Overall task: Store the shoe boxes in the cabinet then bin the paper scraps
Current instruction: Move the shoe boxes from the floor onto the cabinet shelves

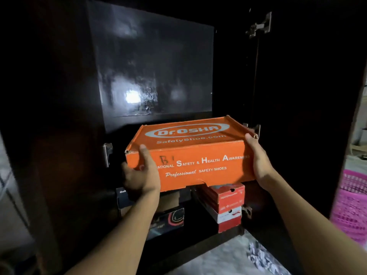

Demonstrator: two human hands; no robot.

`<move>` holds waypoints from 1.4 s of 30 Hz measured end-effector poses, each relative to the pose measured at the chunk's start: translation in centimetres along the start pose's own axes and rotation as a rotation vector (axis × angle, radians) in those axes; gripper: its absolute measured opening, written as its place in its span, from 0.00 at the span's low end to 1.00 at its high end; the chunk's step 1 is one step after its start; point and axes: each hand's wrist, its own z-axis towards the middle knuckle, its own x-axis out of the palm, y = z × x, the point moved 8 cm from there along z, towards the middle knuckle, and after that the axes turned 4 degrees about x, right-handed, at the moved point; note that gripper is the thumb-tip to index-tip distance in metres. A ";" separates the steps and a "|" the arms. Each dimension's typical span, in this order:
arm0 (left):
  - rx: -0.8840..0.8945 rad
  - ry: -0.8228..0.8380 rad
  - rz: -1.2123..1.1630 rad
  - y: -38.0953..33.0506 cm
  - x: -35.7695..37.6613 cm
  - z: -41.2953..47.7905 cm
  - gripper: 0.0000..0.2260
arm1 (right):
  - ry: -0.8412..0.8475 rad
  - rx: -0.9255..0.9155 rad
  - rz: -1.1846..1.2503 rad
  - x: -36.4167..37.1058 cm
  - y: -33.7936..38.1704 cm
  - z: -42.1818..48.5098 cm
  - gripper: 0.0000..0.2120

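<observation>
An orange shoe box (190, 151) with white lettering hangs at the mouth of the dark open cabinet (151, 62). My left hand (142, 171) grips its near left corner, thumb on the front face. My right hand (258, 161) holds the right end, thumb up on the lid's edge. Below the box, inside the cabinet, stands a stack of red and white shoe boxes (228, 205) on the right and dark shoe boxes (166, 217) on the left. Crumpled paper scraps (260, 257) lie on the pale floor in front of the cabinet.
The cabinet's doors stand open on both sides, with metal hinges (258, 26) showing. A pink plastic basket (351, 205) stands at the right edge. The upper part of the cabinet is a dark glossy space.
</observation>
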 end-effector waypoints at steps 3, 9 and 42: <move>0.097 -0.035 0.153 -0.1 0.5 0.4 0.36 | 0.071 0.041 0.041 1.2 -3.1 1.9 0.41; 0.541 -0.088 0.411 -2.2 0.8 0.1 0.36 | 0.148 0.092 0.128 5.1 -6.5 5.2 0.31; 0.661 0.591 1.163 -0.5 12.2 8.5 0.27 | 0.142 -0.064 -0.562 13.3 -8.8 11.4 0.29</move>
